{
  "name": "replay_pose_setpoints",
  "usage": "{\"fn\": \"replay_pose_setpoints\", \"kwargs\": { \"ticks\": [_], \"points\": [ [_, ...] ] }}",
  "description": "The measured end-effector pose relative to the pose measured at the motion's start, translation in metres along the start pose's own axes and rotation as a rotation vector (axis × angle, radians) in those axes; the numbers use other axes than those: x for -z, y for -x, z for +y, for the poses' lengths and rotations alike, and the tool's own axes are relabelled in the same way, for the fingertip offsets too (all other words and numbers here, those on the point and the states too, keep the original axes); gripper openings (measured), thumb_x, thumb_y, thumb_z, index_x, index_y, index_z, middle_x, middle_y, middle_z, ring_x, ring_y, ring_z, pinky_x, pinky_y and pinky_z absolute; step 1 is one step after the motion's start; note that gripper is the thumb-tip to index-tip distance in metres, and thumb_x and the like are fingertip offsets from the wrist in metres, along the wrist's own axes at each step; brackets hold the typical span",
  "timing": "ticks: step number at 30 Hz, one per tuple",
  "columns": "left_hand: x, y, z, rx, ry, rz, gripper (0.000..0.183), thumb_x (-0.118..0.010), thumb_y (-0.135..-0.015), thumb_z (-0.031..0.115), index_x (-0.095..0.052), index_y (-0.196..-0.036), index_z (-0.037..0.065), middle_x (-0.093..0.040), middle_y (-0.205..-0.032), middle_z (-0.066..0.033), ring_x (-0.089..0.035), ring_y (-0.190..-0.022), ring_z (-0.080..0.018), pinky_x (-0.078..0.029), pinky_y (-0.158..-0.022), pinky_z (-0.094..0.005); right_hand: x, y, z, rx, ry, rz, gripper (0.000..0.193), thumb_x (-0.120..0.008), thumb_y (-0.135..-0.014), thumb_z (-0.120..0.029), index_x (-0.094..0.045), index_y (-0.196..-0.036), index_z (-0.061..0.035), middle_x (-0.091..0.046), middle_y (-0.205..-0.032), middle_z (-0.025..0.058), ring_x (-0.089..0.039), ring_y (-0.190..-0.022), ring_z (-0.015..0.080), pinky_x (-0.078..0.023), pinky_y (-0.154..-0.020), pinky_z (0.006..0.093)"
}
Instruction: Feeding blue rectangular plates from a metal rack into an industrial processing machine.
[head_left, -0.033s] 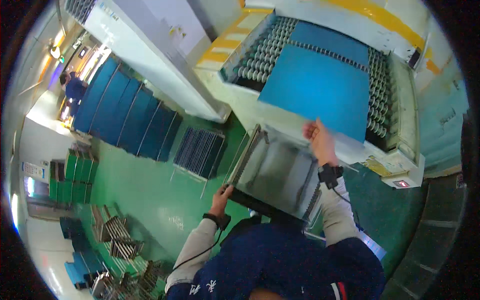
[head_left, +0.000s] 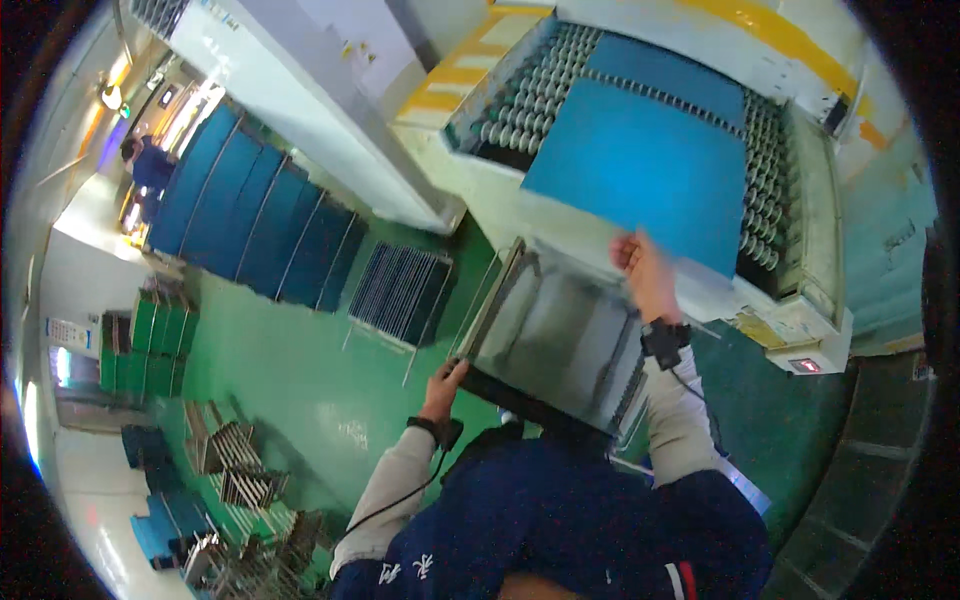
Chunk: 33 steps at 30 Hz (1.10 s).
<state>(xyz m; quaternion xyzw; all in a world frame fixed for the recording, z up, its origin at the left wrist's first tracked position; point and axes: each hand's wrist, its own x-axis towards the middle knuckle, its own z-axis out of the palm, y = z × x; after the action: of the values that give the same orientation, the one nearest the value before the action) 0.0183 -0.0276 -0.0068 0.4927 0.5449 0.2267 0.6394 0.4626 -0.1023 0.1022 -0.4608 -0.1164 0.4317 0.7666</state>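
Two hands are working here: the right hand (head_left: 640, 268) is pinching the near edge of a blue sheet (head_left: 640, 165) lying on the conveyor rollers (head_left: 520, 105). The sheet is looking thin, light and stiff, likely best gripped by its edges. The left hand (head_left: 445, 385) is grasping the metal tray (head_left: 555, 335) by its corner.

Roller conveyor machine (head_left: 790, 200) stands at 1 o'clock; flat panel (head_left: 640, 170) lies on its rollers. Right hand (head_left: 640, 265) touches the panel's near edge. Metal tray (head_left: 560, 335) sits at centre, before the machine; left hand (head_left: 445, 385) on its corner at 7 o'clock. Upright panel row (head_left: 260, 215) at 10 o'clock; wire rack (head_left: 400, 290) between row and tray.
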Motion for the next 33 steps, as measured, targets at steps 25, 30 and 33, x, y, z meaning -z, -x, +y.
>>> {"fn": "replay_pose_setpoints", "kwargs": {
  "ticks": [25, 30, 33],
  "points": [
    [0.005, 0.001, 0.006, 0.058, -0.036, -0.101, 0.071, -0.077, -0.086, 0.045, -0.055, -0.141, 0.005, -0.061, -0.13, -0.0125, -0.054, -0.123, -0.0235, -0.04, -0.106, -0.0345, -0.005, 0.161, 0.144, -0.271, 1.268, -0.617, 0.045, -0.064, -0.093, -0.044, -0.072, -0.107, -0.0024, -0.072, -0.097, 0.0153, -0.068, -0.093, 0.0293, -0.051, -0.08, 0.0405],
    [0.008, -0.003, -0.003, 0.02, -0.087, -0.11, 0.07, -0.075, -0.088, 0.047, -0.055, -0.14, 0.004, -0.061, -0.13, -0.0124, -0.055, -0.119, -0.0218, -0.043, -0.103, -0.0345, -0.021, 0.178, 0.145, -0.056, 1.495, -0.523, 0.041, -0.054, -0.098, -0.041, -0.073, -0.1, -0.0044, -0.07, -0.094, 0.0195, -0.064, -0.089, 0.0395, -0.049, -0.078, 0.0481],
    [0.009, -0.002, 0.004, 0.037, -0.155, -0.157, 0.069, -0.073, -0.09, 0.049, -0.054, -0.14, 0.006, -0.062, -0.128, -0.0106, -0.056, -0.118, -0.0211, -0.042, -0.102, -0.0347, -0.022, 0.195, 0.151, 0.04, 1.486, -0.483, 0.038, -0.055, -0.097, -0.038, -0.073, -0.098, -0.0042, -0.069, -0.092, 0.0184, -0.064, -0.087, 0.0404, -0.049, -0.076, 0.0493]
  ]
}}
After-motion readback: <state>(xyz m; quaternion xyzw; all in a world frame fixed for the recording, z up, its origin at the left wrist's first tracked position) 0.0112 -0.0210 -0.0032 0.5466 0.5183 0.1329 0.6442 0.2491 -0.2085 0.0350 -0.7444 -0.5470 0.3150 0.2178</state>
